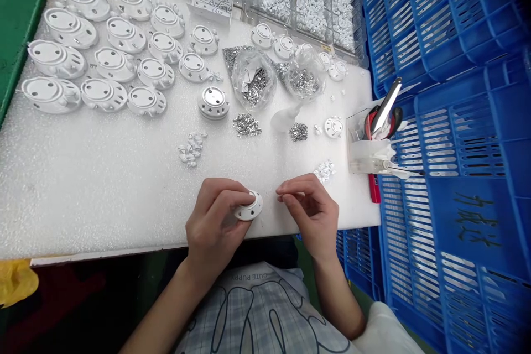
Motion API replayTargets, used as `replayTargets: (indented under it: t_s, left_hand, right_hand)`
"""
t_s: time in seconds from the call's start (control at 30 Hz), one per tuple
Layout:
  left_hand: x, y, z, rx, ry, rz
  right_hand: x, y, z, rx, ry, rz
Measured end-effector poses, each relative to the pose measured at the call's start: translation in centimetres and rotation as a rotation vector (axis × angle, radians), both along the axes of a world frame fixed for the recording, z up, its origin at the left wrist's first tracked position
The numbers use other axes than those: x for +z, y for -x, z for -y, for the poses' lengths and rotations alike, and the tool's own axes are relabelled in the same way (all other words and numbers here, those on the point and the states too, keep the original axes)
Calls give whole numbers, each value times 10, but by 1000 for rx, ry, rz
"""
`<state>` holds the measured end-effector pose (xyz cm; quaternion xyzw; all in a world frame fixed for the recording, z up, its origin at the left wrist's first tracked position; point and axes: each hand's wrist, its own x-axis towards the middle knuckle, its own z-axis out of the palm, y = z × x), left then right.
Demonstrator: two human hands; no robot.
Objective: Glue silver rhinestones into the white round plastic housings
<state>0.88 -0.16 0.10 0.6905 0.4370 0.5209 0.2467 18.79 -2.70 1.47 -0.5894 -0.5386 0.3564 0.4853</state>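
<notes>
My left hand [218,213] is closed around a white round plastic part [251,210] with dark slots in its rim, tilted near the front edge of the table. To its right, my right hand [311,207] is pinched at the fingertips, apart from the part; whatever those fingers hold is too small to make out. Just beyond the right hand lies a little heap of small white pieces [324,170]. Farther back are two piles of tiny silvery metal pieces [247,125], with a translucent white squeeze bottle [284,118] between them.
Rows of white assembled parts [110,94] cover the back left. Open plastic bags [254,78] of metal pieces stand mid-table. A clear holder [360,149] with red-handled scissors [384,116] is at the right edge, beside stacked blue crates [456,177]. Another white heap [192,149] lies left.
</notes>
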Motion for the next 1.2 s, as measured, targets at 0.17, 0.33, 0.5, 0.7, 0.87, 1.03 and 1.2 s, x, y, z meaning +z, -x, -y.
replayTargets:
  t_s: [0.17, 0.33, 0.5, 0.7, 0.87, 1.03, 1.2]
  left_hand:
    - [0, 2, -2, 2, 92, 158]
    - [0, 4, -3, -28, 154, 255]
    - [-2, 5, -3, -66, 166, 243]
    - [-3, 6, -2, -84, 165, 247]
    - [-3, 6, -1, -110, 174, 254]
    - [-2, 4, -2, -85, 127, 213]
    - [0, 4, -1, -72, 124, 191]
  right_hand:
    - [2, -2, 1, 19, 8, 96]
    - [12, -7, -18, -65, 6, 112]
    - [23, -12, -63, -154, -21, 174]
    - [13, -16, -100, -84, -41, 381]
    - [5, -15, -105, -85, -81, 450]
    - [14, -16, -99, -198, -214, 277]
    - [20, -16, -78, -117, -94, -123]
